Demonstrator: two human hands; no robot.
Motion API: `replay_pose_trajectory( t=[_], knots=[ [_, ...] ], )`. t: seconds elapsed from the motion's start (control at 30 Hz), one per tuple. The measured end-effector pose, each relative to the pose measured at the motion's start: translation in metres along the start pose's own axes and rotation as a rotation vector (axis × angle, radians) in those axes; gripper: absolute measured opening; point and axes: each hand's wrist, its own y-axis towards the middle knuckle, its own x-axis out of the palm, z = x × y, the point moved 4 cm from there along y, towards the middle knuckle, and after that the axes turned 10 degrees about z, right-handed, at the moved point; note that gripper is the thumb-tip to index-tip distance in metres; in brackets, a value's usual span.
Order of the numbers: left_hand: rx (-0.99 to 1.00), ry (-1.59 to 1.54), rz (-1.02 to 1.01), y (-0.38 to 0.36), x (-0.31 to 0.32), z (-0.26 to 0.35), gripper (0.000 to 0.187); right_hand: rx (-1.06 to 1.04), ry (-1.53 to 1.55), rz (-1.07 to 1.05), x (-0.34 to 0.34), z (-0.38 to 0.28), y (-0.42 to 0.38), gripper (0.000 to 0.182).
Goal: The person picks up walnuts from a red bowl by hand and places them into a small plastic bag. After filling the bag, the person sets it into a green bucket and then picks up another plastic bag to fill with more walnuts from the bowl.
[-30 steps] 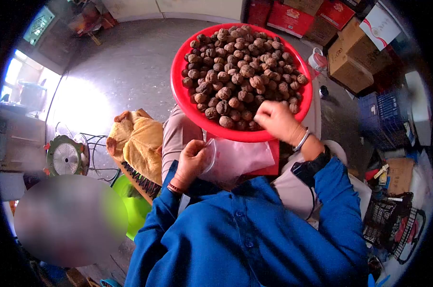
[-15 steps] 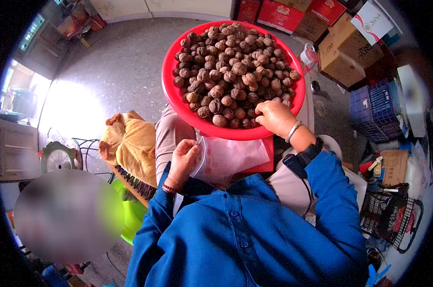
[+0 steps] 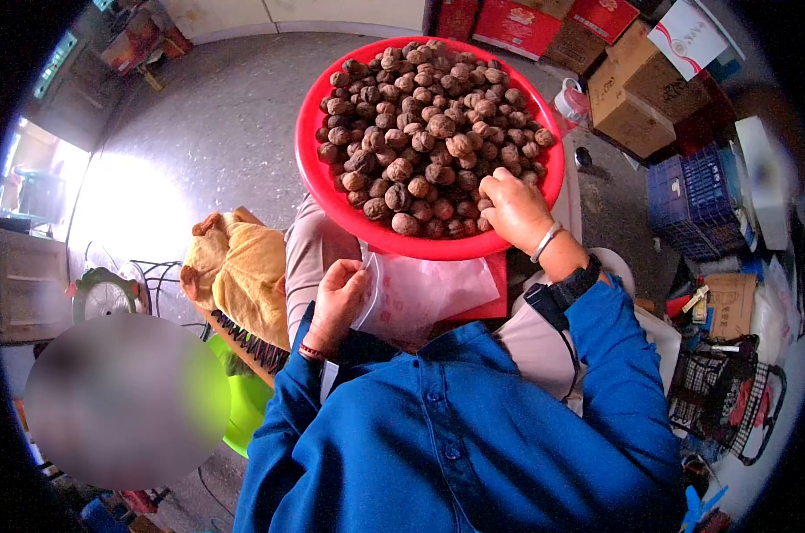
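A wide red basin [image 3: 309, 160] heaped with brown walnuts [image 3: 420, 133] stands in front of me, over my knees. My right hand [image 3: 520, 213] reaches over its near right rim, fingers curled down and closed around a walnut at the edge of the heap; the fingers partly hide it. Below the rim, my left hand [image 3: 338, 298] pinches the left edge of a clear plastic bag [image 3: 429, 289] with faint red print. The bag lies across my lap, its top edge beneath the basin.
Left of my leg, a yellow cloth [image 3: 247, 280] covers a wooden piece beside a bright green tub [image 3: 247, 400]. Cardboard boxes [image 3: 638, 102], a blue crate [image 3: 691, 200] and a black wire basket [image 3: 727, 400] line the right side. A small fan [image 3: 107, 293] stands left.
My right hand has shifted slightly up and its fingers have curled in more among the walnuts. The left hand keeps its pinch on the bag. The whole view has moved slightly.
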Motion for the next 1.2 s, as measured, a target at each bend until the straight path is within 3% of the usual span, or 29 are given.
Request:
replay_pose_trajectory(
  t=[0.07,0.1,0.17,0.2,0.27,0.5,0.6,0.9,1.0,1.13,1.2],
  knots=[
    [-0.005,-0.010,-0.006,0.000,0.000,-0.001,0.006,0.040,0.302,-0.036,-0.003,0.002,0.002,0.025],
    [0.007,-0.005,-0.004,0.001,-0.001,-0.001,0.006,0.041,0.300,-0.036,0.000,0.008,0.004,0.025],
    [0.020,0.000,-0.004,0.002,-0.001,-0.001,0.006,0.306,0.623,-0.226,0.015,0.021,0.003,0.026],
    [0.007,-0.023,-0.002,0.003,-0.001,-0.003,0.005,0.308,0.622,-0.224,0.016,0.025,0.001,0.026],
    [-0.006,-0.045,-0.003,0.004,-0.002,-0.004,0.005,0.482,0.928,-0.270,0.011,0.021,-0.001,0.013],
    [0.014,0.036,-0.014,0.008,-0.005,-0.005,0.005,0.523,1.011,-0.291,-0.007,0.030,-0.005,0.025],
    [0.015,0.078,-0.013,0.007,-0.004,-0.004,0.007,0.433,0.851,-0.134,-0.037,0.046,-0.008,0.030],
    [0.027,0.057,-0.024,0.006,0.001,-0.002,0.006,0.729,0.837,0.207,-0.120,0.106,-0.081,0.017],
    [0.015,0.046,-0.014,0.005,0.002,-0.002,0.006,0.726,0.861,0.161,-0.115,0.105,-0.089,0.016],
    [0.045,0.100,-0.020,0.010,0.000,-0.008,0.007,0.586,0.908,0.031,-0.104,0.056,-0.055,0.015],
    [0.058,0.115,-0.019,0.010,0.000,-0.009,0.007,0.394,0.743,-0.004,-0.076,0.051,-0.038,0.014]
  ],
)
